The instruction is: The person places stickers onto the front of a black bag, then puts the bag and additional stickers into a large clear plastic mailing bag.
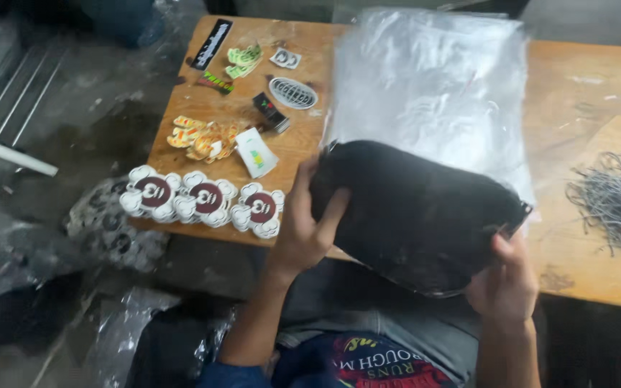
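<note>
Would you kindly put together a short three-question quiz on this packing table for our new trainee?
1. True or false: both the left hand and the right hand grip the black folded fabric bundle in clear wrap.
2. What lies on the wooden table directly behind the bundle? A) a stack of clear plastic bags B) a cardboard box C) a metal tray
3. Name what lies at the table's right edge.

Key:
1. True
2. A
3. A tangled pile of grey wire ties
</note>
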